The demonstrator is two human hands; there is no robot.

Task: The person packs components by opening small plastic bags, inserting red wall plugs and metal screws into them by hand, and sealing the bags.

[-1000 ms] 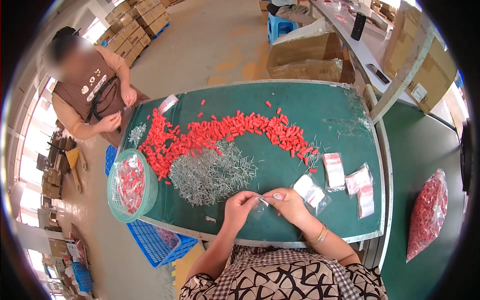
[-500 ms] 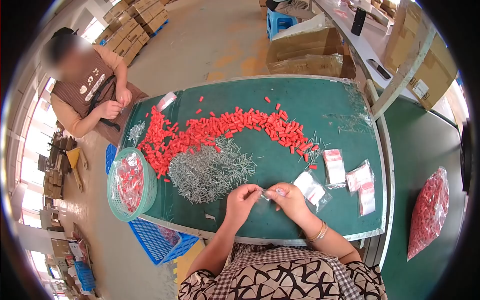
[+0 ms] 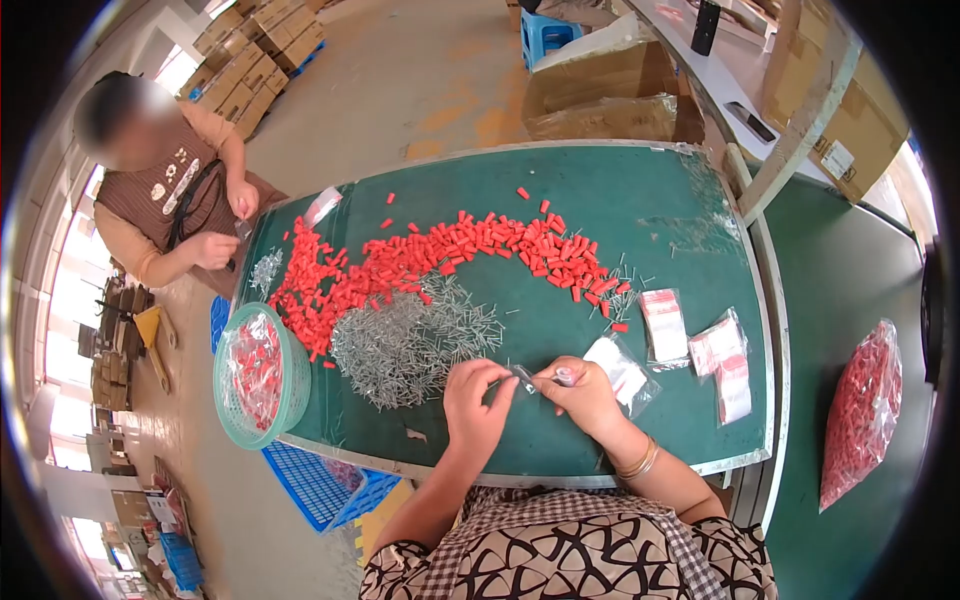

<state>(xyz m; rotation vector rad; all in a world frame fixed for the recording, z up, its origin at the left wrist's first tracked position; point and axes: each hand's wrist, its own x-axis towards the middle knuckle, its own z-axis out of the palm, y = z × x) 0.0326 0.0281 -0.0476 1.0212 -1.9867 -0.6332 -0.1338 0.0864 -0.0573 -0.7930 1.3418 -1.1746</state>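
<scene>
Between my hands is a small clear plastic bag [image 3: 524, 379] with something small and shiny, hard to make out, in it. My right hand [image 3: 585, 395] pinches its right side between thumb and fingers. At the bag's left edge is my left hand [image 3: 476, 405], its bent fingertips closed on it. Just beyond my left hand lies a large heap of grey metal screws [image 3: 400, 345]. A long band of red plastic plugs [image 3: 470, 245] curves behind the heap. To the right of my right hand lie a clear pack of white bags [image 3: 618, 372] and red-and-white bag bundles [image 3: 664, 326].
On the green table [image 3: 590, 440], a green basket [image 3: 300, 385] of filled bags stands at the left edge. A co-worker [image 3: 165, 190] handles a small bag at the far left. A large bag of red plugs [image 3: 862, 415] lies on the right-hand surface. Blue crates [image 3: 310, 485] stand below.
My left hand's fingers have opened out somewhat and shifted at the bag's edge. The bag is more visible between my hands. The co-worker's hands have moved apart and lower.
</scene>
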